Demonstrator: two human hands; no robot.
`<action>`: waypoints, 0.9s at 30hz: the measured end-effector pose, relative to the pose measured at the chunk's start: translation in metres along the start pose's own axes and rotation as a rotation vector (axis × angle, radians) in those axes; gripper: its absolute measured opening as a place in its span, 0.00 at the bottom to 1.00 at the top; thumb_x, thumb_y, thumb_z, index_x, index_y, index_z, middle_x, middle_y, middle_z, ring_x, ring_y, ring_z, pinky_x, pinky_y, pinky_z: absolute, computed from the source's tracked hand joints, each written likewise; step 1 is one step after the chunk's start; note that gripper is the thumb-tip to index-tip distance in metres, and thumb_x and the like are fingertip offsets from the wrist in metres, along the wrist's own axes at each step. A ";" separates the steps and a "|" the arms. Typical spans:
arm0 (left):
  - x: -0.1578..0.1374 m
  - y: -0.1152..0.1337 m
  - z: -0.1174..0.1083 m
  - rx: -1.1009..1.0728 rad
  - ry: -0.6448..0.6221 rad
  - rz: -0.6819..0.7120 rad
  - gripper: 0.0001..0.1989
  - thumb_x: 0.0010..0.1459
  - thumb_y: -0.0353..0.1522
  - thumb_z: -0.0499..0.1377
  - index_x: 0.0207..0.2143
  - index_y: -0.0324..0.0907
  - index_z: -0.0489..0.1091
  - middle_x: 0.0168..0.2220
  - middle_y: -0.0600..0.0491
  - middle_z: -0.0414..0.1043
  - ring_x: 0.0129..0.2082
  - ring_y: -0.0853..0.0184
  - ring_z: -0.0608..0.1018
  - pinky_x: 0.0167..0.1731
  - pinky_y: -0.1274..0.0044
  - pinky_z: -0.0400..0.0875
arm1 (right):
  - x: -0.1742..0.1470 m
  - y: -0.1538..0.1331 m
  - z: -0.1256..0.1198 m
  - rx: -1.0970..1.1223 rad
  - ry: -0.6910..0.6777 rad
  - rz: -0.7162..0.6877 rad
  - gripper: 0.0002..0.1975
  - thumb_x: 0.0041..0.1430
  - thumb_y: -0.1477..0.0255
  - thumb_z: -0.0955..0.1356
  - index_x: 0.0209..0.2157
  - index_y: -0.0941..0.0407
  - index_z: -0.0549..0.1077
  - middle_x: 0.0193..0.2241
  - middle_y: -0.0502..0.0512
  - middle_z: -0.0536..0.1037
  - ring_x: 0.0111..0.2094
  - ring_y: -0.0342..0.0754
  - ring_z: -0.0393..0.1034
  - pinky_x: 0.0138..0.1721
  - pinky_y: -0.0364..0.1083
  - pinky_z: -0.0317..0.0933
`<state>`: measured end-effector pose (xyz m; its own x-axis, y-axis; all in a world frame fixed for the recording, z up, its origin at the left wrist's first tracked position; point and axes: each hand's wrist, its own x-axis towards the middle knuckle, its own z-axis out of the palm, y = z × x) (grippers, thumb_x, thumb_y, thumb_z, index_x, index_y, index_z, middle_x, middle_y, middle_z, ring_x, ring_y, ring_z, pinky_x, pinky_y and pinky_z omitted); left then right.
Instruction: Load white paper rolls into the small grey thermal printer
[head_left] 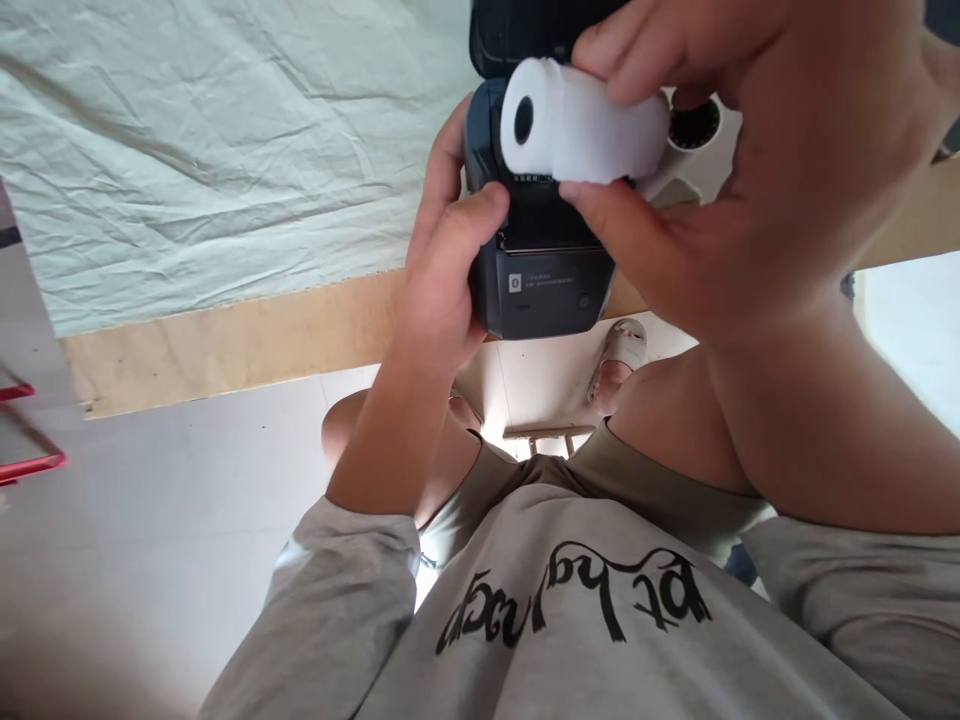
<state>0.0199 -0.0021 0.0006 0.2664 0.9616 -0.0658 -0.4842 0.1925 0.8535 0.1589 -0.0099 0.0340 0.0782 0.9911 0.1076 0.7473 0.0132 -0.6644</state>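
Steadying the printer (551,285), the left hand (450,255) clamps its left side; the right hand (772,190) pinches a roll (592,125) between thumb and fingers over the bay (547,215), with the lid (506,35) open beyond. Loading seems in hand, and the next move likely calls for lowering the roll squarely.

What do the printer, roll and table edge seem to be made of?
Printer: probably plastic, dark satin, with smooth moulded edges. Roll: likely paper, matte white, layers stepped near one end. Table edge: apparently wood, matte, pale tan with faint streaks.
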 end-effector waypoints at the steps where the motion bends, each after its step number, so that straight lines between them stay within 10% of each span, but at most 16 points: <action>1: 0.000 0.000 0.000 -0.005 -0.003 -0.004 0.10 0.53 0.30 0.44 0.39 0.47 0.58 0.39 0.57 0.65 0.48 0.66 0.65 0.35 0.79 0.66 | 0.001 -0.003 0.000 -0.069 -0.009 -0.073 0.17 0.45 0.62 0.59 0.38 0.52 0.63 0.39 0.39 0.63 0.44 0.29 0.59 0.52 0.38 0.54; 7: -0.002 0.003 0.004 -0.013 -0.004 -0.008 0.09 0.54 0.29 0.43 0.37 0.44 0.59 0.44 0.59 0.62 0.50 0.69 0.63 0.39 0.81 0.65 | 0.000 -0.001 -0.001 -0.318 0.025 -0.408 0.13 0.48 0.65 0.56 0.36 0.52 0.61 0.40 0.37 0.63 0.45 0.27 0.59 0.45 0.34 0.57; 27: 0.001 -0.006 -0.013 0.159 -0.178 0.085 0.25 0.45 0.29 0.55 0.46 0.48 0.51 0.43 0.55 0.61 0.42 0.67 0.67 0.43 0.78 0.65 | -0.009 0.016 0.005 -0.388 0.010 -0.694 0.06 0.43 0.64 0.61 0.28 0.45 0.65 0.33 0.32 0.66 0.34 0.29 0.58 0.38 0.37 0.51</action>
<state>0.0121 0.0000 -0.0114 0.3796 0.9207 0.0900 -0.3781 0.0657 0.9234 0.1664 -0.0179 0.0187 -0.4852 0.7720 0.4106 0.8037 0.5787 -0.1382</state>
